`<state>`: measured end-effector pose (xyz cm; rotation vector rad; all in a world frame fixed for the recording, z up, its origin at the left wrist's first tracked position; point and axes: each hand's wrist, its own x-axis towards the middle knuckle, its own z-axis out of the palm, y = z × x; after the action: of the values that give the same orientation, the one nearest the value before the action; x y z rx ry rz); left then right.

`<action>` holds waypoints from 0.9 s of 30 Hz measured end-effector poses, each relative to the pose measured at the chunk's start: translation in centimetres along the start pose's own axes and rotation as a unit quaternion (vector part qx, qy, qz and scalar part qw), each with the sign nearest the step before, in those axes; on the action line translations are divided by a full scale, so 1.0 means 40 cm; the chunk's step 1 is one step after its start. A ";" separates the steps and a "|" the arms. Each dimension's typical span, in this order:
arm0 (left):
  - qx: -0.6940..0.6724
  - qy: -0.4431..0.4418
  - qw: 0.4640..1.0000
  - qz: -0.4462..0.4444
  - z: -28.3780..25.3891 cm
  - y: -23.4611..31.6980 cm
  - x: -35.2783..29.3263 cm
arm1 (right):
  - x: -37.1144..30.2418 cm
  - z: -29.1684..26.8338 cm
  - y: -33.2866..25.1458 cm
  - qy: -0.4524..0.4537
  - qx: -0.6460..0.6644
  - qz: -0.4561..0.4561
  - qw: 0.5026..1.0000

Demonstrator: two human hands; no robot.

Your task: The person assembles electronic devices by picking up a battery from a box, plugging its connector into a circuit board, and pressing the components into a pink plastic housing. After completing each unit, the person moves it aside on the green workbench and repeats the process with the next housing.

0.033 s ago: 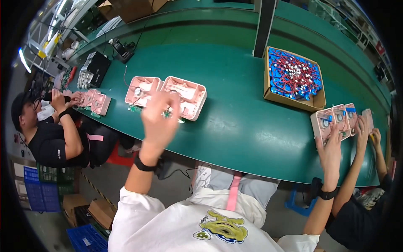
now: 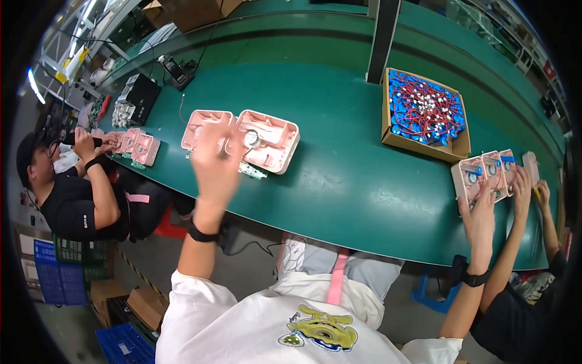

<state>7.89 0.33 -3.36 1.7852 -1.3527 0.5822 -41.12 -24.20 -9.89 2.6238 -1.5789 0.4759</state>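
Plainly, pink casings [image 2: 280, 142] lie near both hands [image 2: 216, 164].

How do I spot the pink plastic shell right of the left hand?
On the green tabletop, just left of centre, sit two open pink plastic shells. The left hand covers much of one; yours is its right neighbour, with a round silvery disc showing.

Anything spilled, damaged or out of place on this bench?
Nothing looks spilled or damaged. Slightly untidy: red wires lie tangled over blue cylinders in the cardboard box, and a thin wire pokes out beyond the pink case near the blurred left hand.
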 end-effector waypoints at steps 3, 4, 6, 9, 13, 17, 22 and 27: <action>0.153 0.029 0.983 -0.098 -0.096 -0.191 0.009 | 0.034 -0.044 -0.008 -0.062 0.059 0.106 0.991; 0.152 0.030 0.983 -0.100 -0.114 -0.260 -0.001 | 0.026 -0.048 -0.009 -0.013 -0.003 0.067 0.998; 0.156 0.023 0.950 -0.269 -0.137 -0.361 -0.005 | 0.018 -0.049 -0.019 0.089 -0.120 -0.008 0.989; -0.127 -0.086 0.850 -0.504 -0.113 -0.370 -0.003 | -0.020 -0.125 -0.221 0.041 0.073 -0.111 0.990; -0.328 -0.149 0.793 -0.491 -0.135 -0.463 -0.083 | 0.025 -0.107 -0.530 -0.110 0.246 -0.270 0.924; -0.352 -0.166 0.792 -0.471 -0.071 -0.390 -0.058 | 0.099 -0.046 -0.664 -0.131 0.266 -0.319 0.900; -0.389 -0.213 0.788 -0.428 -0.064 -0.357 -0.048 | 0.067 -0.043 -0.774 -0.110 0.247 -0.304 0.914; -0.382 -0.252 0.808 -0.371 -0.091 -0.271 0.032 | 0.043 -0.145 -0.784 -0.070 0.243 -0.259 0.932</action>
<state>18.90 3.70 -3.78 1.5977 -0.8535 -0.8193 -14.53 -9.48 -0.11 3.3424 -0.7839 0.7201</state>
